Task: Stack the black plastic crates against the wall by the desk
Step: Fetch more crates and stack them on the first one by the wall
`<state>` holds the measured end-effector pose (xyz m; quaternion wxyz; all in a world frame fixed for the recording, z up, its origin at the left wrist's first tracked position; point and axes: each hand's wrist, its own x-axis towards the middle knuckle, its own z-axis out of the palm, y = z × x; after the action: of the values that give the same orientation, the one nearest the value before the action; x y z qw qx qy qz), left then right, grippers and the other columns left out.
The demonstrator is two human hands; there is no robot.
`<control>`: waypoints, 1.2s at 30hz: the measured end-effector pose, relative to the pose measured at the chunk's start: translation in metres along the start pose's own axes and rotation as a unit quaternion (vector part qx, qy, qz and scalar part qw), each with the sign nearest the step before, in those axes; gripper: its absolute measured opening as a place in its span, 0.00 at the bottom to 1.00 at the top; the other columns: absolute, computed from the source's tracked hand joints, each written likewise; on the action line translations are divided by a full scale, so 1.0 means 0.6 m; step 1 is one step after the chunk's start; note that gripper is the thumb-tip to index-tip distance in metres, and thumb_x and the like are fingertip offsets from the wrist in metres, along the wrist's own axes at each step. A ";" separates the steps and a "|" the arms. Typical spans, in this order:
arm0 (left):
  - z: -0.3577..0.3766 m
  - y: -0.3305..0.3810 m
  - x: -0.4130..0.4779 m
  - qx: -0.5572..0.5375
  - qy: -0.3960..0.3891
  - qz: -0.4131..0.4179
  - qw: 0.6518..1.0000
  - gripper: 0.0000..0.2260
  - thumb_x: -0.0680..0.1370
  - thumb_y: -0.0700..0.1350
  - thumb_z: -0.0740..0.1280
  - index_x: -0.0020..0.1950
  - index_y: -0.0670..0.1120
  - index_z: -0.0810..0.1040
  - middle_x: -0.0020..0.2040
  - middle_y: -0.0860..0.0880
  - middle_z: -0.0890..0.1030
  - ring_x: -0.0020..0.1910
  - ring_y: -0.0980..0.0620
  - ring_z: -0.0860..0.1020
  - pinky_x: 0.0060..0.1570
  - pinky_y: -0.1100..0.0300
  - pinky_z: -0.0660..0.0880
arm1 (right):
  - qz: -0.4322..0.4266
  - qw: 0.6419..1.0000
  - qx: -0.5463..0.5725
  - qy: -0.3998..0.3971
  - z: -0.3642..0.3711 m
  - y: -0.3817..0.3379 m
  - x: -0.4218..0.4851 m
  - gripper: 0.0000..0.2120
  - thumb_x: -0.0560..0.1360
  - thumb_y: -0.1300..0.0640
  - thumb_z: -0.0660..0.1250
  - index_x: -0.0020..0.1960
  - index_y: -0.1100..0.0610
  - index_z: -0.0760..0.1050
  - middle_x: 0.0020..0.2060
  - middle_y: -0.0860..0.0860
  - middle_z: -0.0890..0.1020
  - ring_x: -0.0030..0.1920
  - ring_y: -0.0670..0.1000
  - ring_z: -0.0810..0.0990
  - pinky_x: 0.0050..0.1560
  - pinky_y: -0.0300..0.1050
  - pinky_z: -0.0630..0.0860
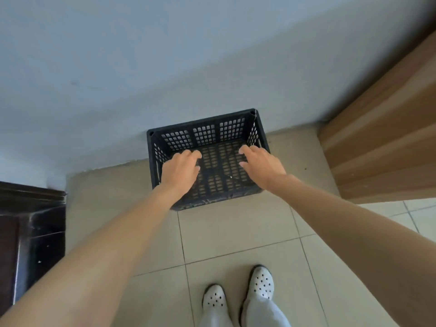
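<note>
The floor [236, 232] is laid with pale beige square tiles with thin dark grout lines; a bare, rougher strip [106, 182] runs along the foot of the wall. The wall [165, 67] is plain light blue-grey and fills the upper half of the frame. A wooden panel [382, 128] with horizontal grain bands closes the right side and meets the wall at the upper right. A dark cabinet [30, 232] stands at the lower left, its far end at the wall. Between these two edges lies an open stretch of floor, and the black crate [205, 135] sits in it at the centre of the frame, nearer the wooden panel than the dark cabinet, with bare floor on both of its short sides and in front of it. The crate stands upright with its open top facing up. Its long axis runs along the wall, left to right in the frame and rising slightly to the right; its far long side is at the wall. The left hand [180, 171] and right hand [262, 164] are over the crate opening, released, with fingers loosely curled and grasping nothing. White perforated shoes [262, 283] and light grey trousers [262, 312] show at the bottom centre, well apart from the crate.
</note>
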<state>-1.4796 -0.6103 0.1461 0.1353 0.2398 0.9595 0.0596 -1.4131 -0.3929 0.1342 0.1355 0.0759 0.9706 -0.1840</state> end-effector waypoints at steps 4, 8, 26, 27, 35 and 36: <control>-0.171 0.056 -0.051 -0.029 0.018 0.003 0.999 0.14 0.80 0.48 0.66 0.65 0.51 0.76 0.59 0.51 0.80 0.57 0.49 0.79 0.48 0.52 0.79 | 0.003 1.000 0.001 0.027 -0.152 -0.048 -0.081 0.13 0.81 0.50 0.60 0.64 0.50 0.68 0.57 0.49 0.77 0.56 0.53 0.76 0.43 0.49 0.77; -0.342 0.099 -0.093 -0.021 0.035 0.053 0.998 0.13 0.80 0.47 0.65 0.65 0.51 0.77 0.60 0.51 0.80 0.58 0.48 0.78 0.50 0.51 0.77 | 0.014 0.998 0.003 0.058 -0.309 -0.102 -0.157 0.13 0.80 0.50 0.60 0.63 0.50 0.69 0.57 0.49 0.77 0.56 0.54 0.77 0.42 0.46 0.69; -0.566 0.538 -0.338 0.012 0.040 0.397 0.917 0.13 0.78 0.46 0.67 0.63 0.49 0.77 0.59 0.47 0.79 0.60 0.44 0.77 0.54 0.51 0.75 | 0.274 0.918 -0.013 0.286 -0.596 -0.037 -0.763 0.12 0.78 0.47 0.63 0.59 0.50 0.71 0.57 0.50 0.77 0.58 0.54 0.76 0.41 0.46 0.69; -0.560 0.579 -0.357 0.024 0.034 0.419 0.907 0.13 0.78 0.46 0.68 0.63 0.49 0.77 0.59 0.47 0.79 0.60 0.44 0.77 0.54 0.51 0.75 | 0.298 0.907 -0.006 0.297 -0.594 -0.018 -0.809 0.12 0.77 0.47 0.64 0.59 0.50 0.71 0.57 0.50 0.77 0.58 0.54 0.76 0.42 0.46 0.69; -0.455 0.929 -0.591 0.060 -0.007 0.597 0.800 0.14 0.77 0.47 0.69 0.63 0.49 0.78 0.59 0.47 0.81 0.57 0.46 0.80 0.54 0.50 0.78 | 0.463 0.829 0.029 0.312 -0.490 0.105 -1.226 0.15 0.77 0.49 0.64 0.62 0.52 0.71 0.60 0.52 0.77 0.61 0.56 0.75 0.46 0.46 0.70; -0.436 0.972 -0.630 0.067 -0.011 0.616 0.785 0.14 0.77 0.48 0.69 0.63 0.49 0.79 0.59 0.47 0.81 0.57 0.45 0.80 0.54 0.50 0.77 | 0.490 0.815 0.029 0.308 -0.473 0.115 -1.282 0.15 0.78 0.49 0.64 0.63 0.51 0.70 0.61 0.51 0.77 0.61 0.55 0.75 0.46 0.47 0.70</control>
<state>-0.9756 -0.2913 0.5882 0.0644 0.7887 0.6080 0.0635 -0.7342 -0.2973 0.5894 -0.1007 0.5976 0.7905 -0.0881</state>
